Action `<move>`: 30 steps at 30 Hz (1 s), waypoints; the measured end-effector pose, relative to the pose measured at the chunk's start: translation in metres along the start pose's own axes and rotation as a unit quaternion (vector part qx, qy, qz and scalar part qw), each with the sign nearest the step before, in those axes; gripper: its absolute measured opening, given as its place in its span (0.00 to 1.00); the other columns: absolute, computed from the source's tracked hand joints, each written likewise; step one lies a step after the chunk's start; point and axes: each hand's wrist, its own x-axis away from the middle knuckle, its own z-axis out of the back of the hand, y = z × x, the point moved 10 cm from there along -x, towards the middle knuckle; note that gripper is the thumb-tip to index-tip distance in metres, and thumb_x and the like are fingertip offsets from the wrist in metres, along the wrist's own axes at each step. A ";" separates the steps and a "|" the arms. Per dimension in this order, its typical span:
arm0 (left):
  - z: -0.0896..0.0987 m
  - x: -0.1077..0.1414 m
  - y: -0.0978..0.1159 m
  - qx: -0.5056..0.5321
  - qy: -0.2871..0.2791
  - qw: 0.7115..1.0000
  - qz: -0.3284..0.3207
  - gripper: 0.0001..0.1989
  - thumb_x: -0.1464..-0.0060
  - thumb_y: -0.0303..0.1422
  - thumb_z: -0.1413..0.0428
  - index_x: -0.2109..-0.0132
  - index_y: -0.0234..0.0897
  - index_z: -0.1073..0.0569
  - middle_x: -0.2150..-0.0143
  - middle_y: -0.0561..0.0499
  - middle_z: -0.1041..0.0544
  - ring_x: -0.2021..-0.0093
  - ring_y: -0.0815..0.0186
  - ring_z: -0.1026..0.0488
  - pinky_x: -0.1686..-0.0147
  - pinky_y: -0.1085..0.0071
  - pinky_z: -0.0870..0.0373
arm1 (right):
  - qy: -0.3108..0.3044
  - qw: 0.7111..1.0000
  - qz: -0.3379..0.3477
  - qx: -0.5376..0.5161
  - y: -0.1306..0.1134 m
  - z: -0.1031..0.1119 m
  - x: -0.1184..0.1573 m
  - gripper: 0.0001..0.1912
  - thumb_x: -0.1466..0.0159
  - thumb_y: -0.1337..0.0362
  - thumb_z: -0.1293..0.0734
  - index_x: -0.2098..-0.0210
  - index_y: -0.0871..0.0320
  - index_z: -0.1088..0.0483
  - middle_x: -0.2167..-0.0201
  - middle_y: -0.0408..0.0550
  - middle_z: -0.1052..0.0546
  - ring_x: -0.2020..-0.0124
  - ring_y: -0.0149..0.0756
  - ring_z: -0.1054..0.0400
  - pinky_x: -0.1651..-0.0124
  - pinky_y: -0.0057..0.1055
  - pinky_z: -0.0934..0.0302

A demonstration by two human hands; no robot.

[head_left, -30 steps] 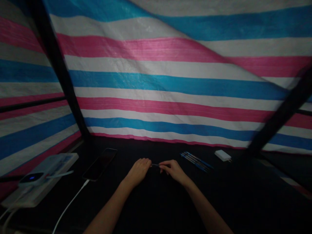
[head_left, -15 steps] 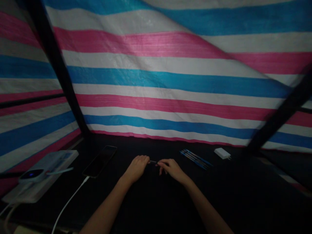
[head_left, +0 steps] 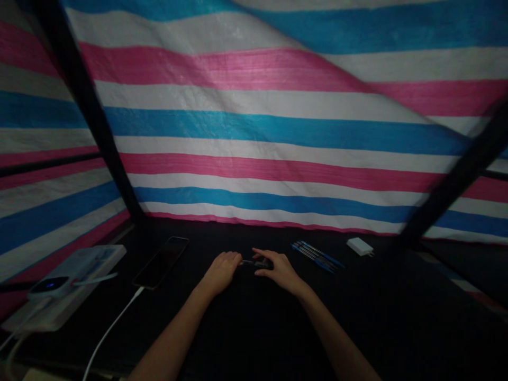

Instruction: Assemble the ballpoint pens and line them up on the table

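Observation:
My left hand is closed on one end of a slim, dark, pen-like object, which sticks out to the right from its fingertips. Too little of it shows in the dim light to tell its exact kind. My right hand is at its other end, thumb and forefinger spread apart. Between those fingers lies a dark part; I cannot tell whether they touch it. To the right of that hand lie several blue pens side by side on the black tabletop.
At the left a phone lies with a white cable plugged in. Beyond it, a device with a lit display rests on a pale box. A white charger plug lies at the right. Striped sheeting hangs behind.
My right thumb and forefinger have parted from their pinch at the object's right end, baring a dark part there. My left hand keeps its hold. The view has shifted slightly.

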 end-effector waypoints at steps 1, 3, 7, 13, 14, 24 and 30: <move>0.000 0.000 0.001 0.000 0.000 1.000 -0.001 0.09 0.41 0.26 0.59 0.63 0.35 0.36 0.65 0.50 0.31 0.64 0.64 0.35 0.62 0.67 0.42 | -0.025 1.000 -0.013 -0.012 0.004 -0.006 0.000 0.21 0.43 0.54 0.39 0.52 0.55 0.33 0.63 0.45 0.24 0.67 0.33 0.33 0.60 0.30 0.43; 0.000 0.000 0.003 0.000 -0.002 1.000 -0.008 0.08 0.41 0.26 0.59 0.63 0.36 0.36 0.65 0.50 0.31 0.64 0.64 0.35 0.62 0.68 0.42 | -0.085 0.995 -0.040 -0.035 0.012 -0.019 0.000 0.22 0.38 0.53 0.47 0.60 0.59 0.28 0.71 0.46 0.23 0.74 0.31 0.33 0.65 0.29 0.42; 0.000 0.001 0.004 -0.004 -0.002 1.000 -0.014 0.08 0.41 0.26 0.59 0.63 0.36 0.36 0.66 0.51 0.31 0.65 0.64 0.35 0.62 0.68 0.42 | -0.054 0.997 -0.017 -0.045 0.014 -0.015 -0.002 0.16 0.44 0.55 0.38 0.60 0.57 0.28 0.67 0.45 0.24 0.70 0.31 0.34 0.64 0.27 0.42; -0.002 0.001 0.005 -0.005 0.006 1.000 -0.024 0.07 0.42 0.25 0.57 0.62 0.36 0.36 0.65 0.51 0.32 0.64 0.64 0.35 0.61 0.68 0.42 | -0.124 0.982 -0.048 -0.133 0.022 -0.030 -0.001 0.24 0.38 0.52 0.47 0.63 0.64 0.28 0.76 0.49 0.26 0.79 0.29 0.38 0.72 0.28 0.42; -0.002 0.001 0.005 -0.005 0.005 1.000 -0.025 0.06 0.42 0.25 0.57 0.62 0.36 0.36 0.65 0.51 0.32 0.64 0.64 0.35 0.61 0.68 0.42 | -0.116 0.984 -0.044 -0.127 0.022 -0.028 -0.001 0.22 0.39 0.53 0.45 0.63 0.63 0.28 0.76 0.48 0.26 0.79 0.29 0.38 0.71 0.27 0.42; -0.004 0.001 0.005 0.004 0.001 1.000 -0.024 0.06 0.42 0.25 0.56 0.64 0.36 0.36 0.66 0.51 0.31 0.65 0.65 0.35 0.62 0.68 0.41 | -0.119 0.982 -0.032 -0.142 0.019 -0.023 -0.001 0.18 0.40 0.54 0.42 0.61 0.61 0.30 0.74 0.46 0.29 0.75 0.29 0.40 0.70 0.27 0.45; -0.002 0.002 0.007 -0.005 0.002 1.000 -0.027 0.07 0.42 0.25 0.58 0.63 0.36 0.36 0.66 0.50 0.31 0.64 0.65 0.35 0.62 0.68 0.42 | -0.084 0.983 -0.027 -0.160 0.019 -0.018 -0.001 0.26 0.44 0.58 0.36 0.46 0.55 0.42 0.65 0.45 0.31 0.67 0.30 0.39 0.64 0.28 0.44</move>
